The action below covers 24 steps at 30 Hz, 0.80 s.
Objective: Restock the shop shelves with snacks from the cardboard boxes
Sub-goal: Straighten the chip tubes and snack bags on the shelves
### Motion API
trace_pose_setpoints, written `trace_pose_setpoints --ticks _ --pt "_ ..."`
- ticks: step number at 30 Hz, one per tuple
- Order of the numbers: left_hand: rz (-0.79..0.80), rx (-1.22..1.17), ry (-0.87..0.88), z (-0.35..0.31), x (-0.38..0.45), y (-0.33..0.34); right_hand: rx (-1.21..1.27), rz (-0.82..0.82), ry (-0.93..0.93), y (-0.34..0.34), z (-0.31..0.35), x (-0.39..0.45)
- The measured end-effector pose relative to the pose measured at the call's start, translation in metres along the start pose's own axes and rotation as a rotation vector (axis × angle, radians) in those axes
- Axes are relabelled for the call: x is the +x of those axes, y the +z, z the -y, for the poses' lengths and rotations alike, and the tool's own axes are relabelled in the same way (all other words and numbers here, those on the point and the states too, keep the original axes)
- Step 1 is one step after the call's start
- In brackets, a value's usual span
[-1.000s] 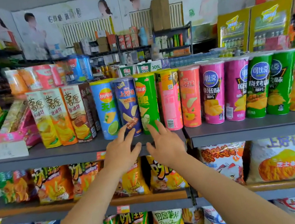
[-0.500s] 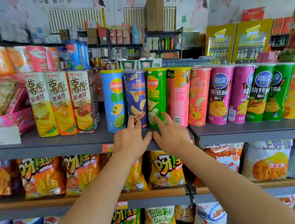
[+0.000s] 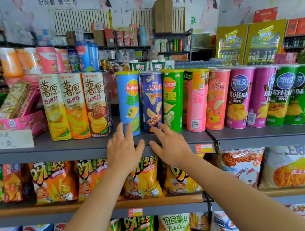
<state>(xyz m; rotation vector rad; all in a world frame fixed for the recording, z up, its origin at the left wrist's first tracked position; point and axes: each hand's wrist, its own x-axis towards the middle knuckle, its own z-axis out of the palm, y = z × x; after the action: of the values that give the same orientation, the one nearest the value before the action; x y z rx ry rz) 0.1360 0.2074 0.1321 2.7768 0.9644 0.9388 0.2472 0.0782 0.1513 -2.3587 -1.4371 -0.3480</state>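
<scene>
Purple can: the purple can (image 3: 152, 103) stood upright on the grey shelf (image 3: 68, 147), near its front edge, wedged between the blue can (image 3: 129, 103) on its left and the green can (image 3: 173, 101) on its right — all three touching or nearly so.
Long axis: vertical, leaning a little toward the right at the top, though the wide lens may account for that.
Direction from fingers: the can lay just above and beyond both sets of fingertips, centred over the gap between the two hands.
Left hand: the left hand (image 3: 124, 153) was held flat with fingers straight and slightly spread; its fingertips (image 3: 128, 128) overlapped the base of the blue can, and I could not tell whether they touched it.
Right hand: the right hand (image 3: 170, 146) was likewise flat and spread, holding nothing; its fingertips (image 3: 155, 129) reached the foot of the purple can, seemingly in contact.
Nearer hand: the right — it sat directly under the purple can, while the left was offset toward the blue one.
Likely step: squaring the cans into the row, judged from the flat hands at their bases.
Next move: a gentle push straight back should do; a sideways nudge could topple a tall can into its neighbours.
Surroundings: snack boxes (image 3: 75, 106) stood to the left on the same shelf, and crisp bags (image 3: 144, 179) filled the shelf below.
</scene>
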Motion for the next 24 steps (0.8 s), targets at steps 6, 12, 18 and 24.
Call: trace_pose_setpoints --ticks 6,12,18,24 --pt "0.018 0.055 -0.022 -0.002 -0.001 0.002 -0.083 0.004 0.041 0.004 0.005 0.005" --pt "0.090 0.072 -0.042 -0.004 0.004 0.000 -0.088 0.010 0.039 0.007 0.003 0.005" --pt "0.147 0.073 -0.095 -0.007 0.012 0.000 -0.156 -0.007 0.012 0.012 0.000 -0.008" --pt "0.114 -0.035 -0.073 -0.001 0.007 -0.001 -0.139 -0.087 -0.039 0.013 0.001 -0.053"
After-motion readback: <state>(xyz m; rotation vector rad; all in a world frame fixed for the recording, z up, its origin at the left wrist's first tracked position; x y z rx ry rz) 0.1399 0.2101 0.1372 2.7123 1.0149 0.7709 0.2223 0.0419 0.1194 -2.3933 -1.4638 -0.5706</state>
